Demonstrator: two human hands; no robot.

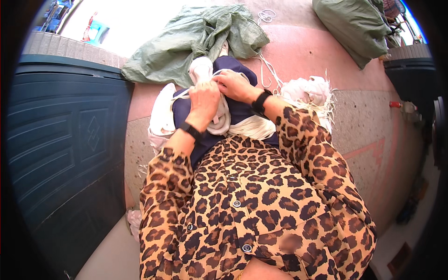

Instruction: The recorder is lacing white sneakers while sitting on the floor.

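Note:
My left hand (204, 99) grips a bunch of white cloth (219, 122) that lies over a dark blue fabric (239, 112) on my lap. My right hand (234, 85) pinches the same white cloth near its upper end, close beside the left hand. Both wrists wear black bands, and leopard-print sleeves cover my forearms. More white cloth (161, 116) spills out to the left of the blue fabric.
A crumpled green sack (186, 42) lies on the pink floor ahead, and a second green sack (357, 25) at the upper right. A heap of frayed white rags (310, 93) and white cord (267, 16) sit to the right. A dark panelled door (65, 135) stands at left.

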